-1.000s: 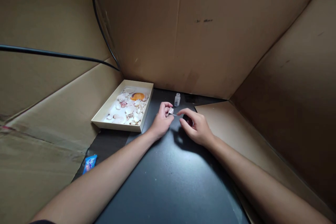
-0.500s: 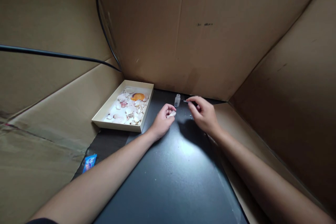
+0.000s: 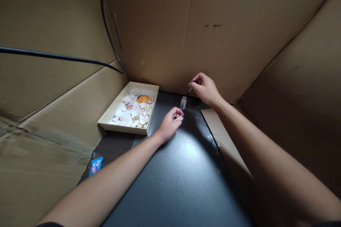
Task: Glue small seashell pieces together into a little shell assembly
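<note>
My left hand (image 3: 170,124) is closed around a small, pale, speckled seashell (image 3: 179,118), partly covered by the fingers, low over the dark tabletop. Just beyond it a small clear bottle (image 3: 183,103) stands upright without a cap. Up and to the right of this bottle, my right hand (image 3: 204,88) pinches what looks like a dropper (image 3: 189,90), with a dark top between the fingers and a thin pale stem slanting down to the left. The stem is apart from the bottle.
A shallow cream box (image 3: 123,130) of seashells, one of them orange, sits to the left. Nearer lies a blue packet (image 3: 96,165). Cardboard walls (image 3: 160,25) enclose the black table (image 3: 170,184), and a black cable (image 3: 64,56) crosses at the left.
My right hand has risen, lifting the dropper away from the table, its stem now pointing down. My left hand keeps hold of the seashell. The view has shifted slightly.
</note>
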The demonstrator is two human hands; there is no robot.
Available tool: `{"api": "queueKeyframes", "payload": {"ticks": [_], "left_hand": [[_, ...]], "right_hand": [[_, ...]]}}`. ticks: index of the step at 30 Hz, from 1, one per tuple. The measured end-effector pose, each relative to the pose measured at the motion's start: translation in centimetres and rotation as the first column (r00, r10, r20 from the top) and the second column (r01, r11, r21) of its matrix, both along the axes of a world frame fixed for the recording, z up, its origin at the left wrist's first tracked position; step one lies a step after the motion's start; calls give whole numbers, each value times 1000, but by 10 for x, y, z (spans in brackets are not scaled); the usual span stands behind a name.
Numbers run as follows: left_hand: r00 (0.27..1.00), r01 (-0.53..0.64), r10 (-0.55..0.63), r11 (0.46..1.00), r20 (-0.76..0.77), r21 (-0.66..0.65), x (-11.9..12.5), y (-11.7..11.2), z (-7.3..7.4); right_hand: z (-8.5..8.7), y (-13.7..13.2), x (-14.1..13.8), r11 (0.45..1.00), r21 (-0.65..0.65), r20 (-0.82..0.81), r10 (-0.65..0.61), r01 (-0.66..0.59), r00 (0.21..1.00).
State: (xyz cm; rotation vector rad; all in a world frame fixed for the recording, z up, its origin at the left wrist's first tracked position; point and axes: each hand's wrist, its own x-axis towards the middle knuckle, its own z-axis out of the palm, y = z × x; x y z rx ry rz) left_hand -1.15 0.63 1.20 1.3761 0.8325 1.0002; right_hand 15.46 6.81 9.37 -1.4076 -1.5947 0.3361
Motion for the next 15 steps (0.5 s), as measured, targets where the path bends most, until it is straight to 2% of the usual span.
{"api": "queueKeyframes", "payload": {"ticks": [7, 12, 15], "left_hand": [[1000, 19, -19, 1000, 17, -2, 1, 0, -1], [999, 39, -39, 999, 31, -17, 0, -1, 0], [998, 38, -37, 999, 47, -21, 0, -2, 0]], "right_hand": [[-3, 0, -12, 999, -34, 132, -1, 6, 991], [-15, 0, -16, 997, -67, 293, -2, 22, 956], [-25, 0, -16, 993, -111, 420, 5, 46, 908]]}}
